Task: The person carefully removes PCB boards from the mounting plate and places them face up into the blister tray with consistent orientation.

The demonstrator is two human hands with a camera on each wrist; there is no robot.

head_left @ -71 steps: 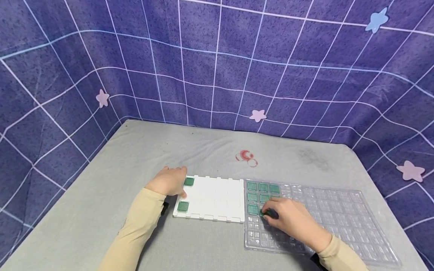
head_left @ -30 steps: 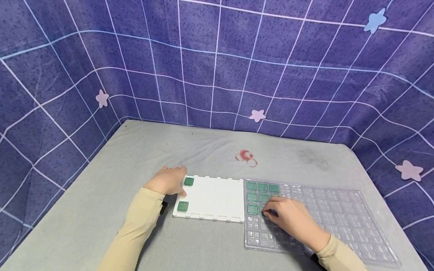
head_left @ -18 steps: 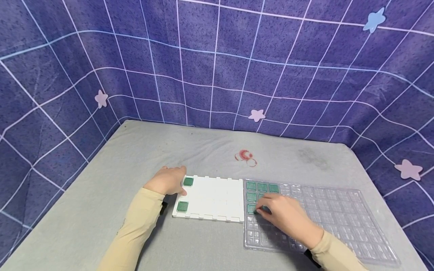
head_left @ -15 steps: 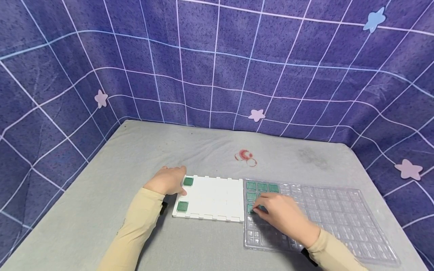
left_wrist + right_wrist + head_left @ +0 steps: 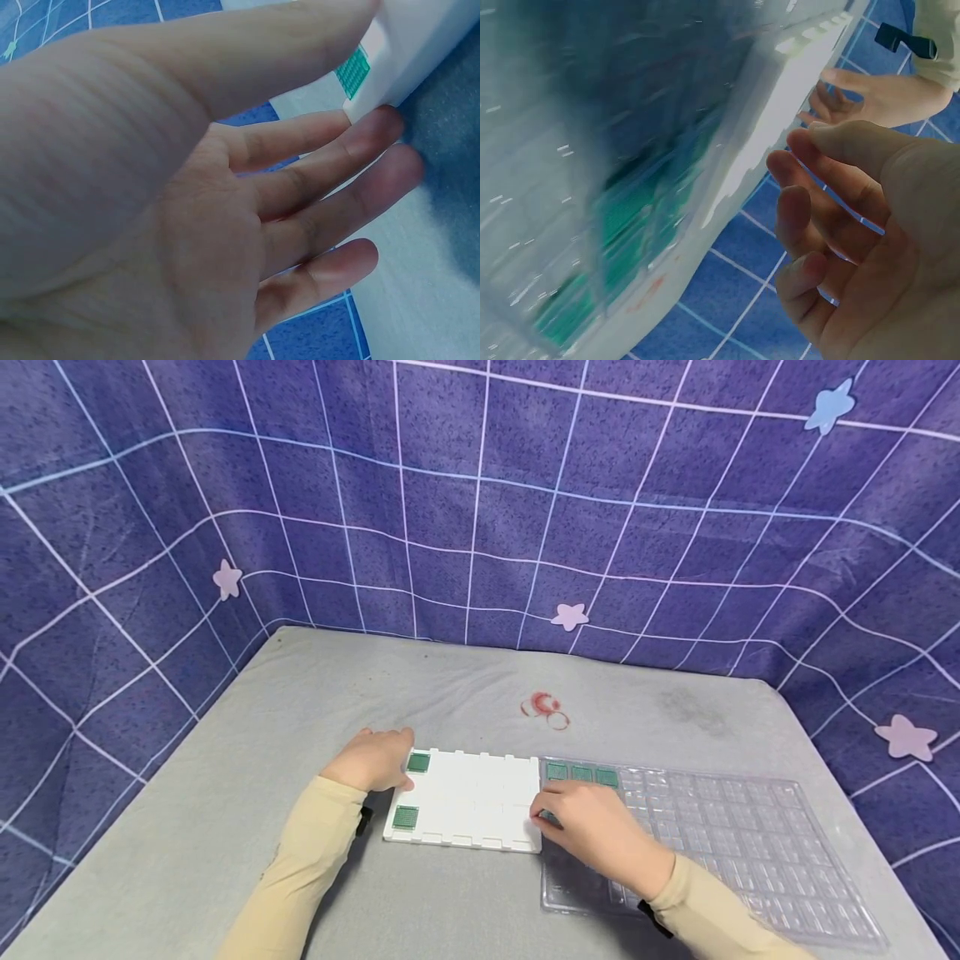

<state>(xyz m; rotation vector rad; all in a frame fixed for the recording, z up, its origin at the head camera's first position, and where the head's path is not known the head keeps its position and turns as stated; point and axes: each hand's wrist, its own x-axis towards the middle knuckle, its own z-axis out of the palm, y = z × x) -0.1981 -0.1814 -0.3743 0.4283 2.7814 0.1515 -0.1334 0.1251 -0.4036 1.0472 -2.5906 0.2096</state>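
My left hand (image 5: 372, 762) holds the left edge of a white tray (image 5: 480, 797), thumb over the rim and fingers at its outer side. Two small green circuit boards (image 5: 406, 817) show at that end of the tray. To the right lies a clear plastic tray (image 5: 720, 835) with many pockets, and several green boards (image 5: 581, 772) fill its top left pockets. Above the seam between both trays is my right hand (image 5: 600, 827). Its thumb and index tips come close together, with nothing seen between them in the right wrist view. That hand hides some of the boards.
Grey cloth (image 5: 450, 893) covers the table. Behind it hangs a purple gridded curtain (image 5: 450, 527) with star shapes. A red mark (image 5: 545, 702) lies on the cloth beyond the trays.
My right hand worked at a green board in the clear tray's third row, then moved left to the white tray's right edge. The left hand and both trays have stayed put.
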